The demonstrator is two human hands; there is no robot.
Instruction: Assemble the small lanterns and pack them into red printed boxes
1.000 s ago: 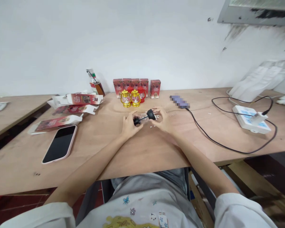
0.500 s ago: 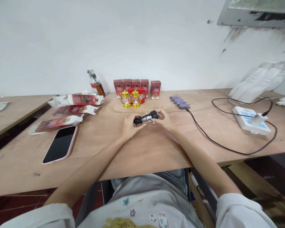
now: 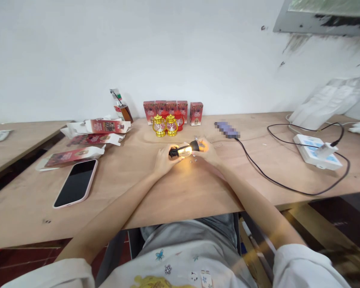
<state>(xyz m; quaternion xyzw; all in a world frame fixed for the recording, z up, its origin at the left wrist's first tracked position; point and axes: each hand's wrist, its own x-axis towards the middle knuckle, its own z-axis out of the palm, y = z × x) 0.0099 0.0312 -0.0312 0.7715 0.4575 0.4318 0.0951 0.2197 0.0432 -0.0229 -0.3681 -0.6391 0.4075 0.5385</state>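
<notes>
One black lantern (image 3: pixel 184 150) is held tilted on its side above the middle of the table (image 3: pixel 180 192), between its far and near edges, and is seen lit. Its dark top end is gripped by the left hand (image 3: pixel 163 162); its base end is met by the blurred fingers of the right hand (image 3: pixel 210 154), whose firmness of grip cannot be told. Four more lanterns are stood upright toward the far edge: two gold lanterns (image 3: pixel 159 126) in front and two red lanterns (image 3: pixel 179 121) behind, one of them mostly hidden; no glow is seen in any. Behind these, five upright boxes (image 3: pixel 196 114) are counted, four grouped and one set apart, all seemingly closed. Three opened boxes (image 3: pixel 109 126) are spread toward the far left corner. What remains to be done inside the closed ones cannot be judged. Two phones (image 3: pixel 76 183), one bottle (image 3: pixel 125 113) and one power strip (image 3: pixel 316 151) are also seen, with small pale bits (image 3: pixel 195 161) scattered by the right hand, too small to be counted.
</notes>
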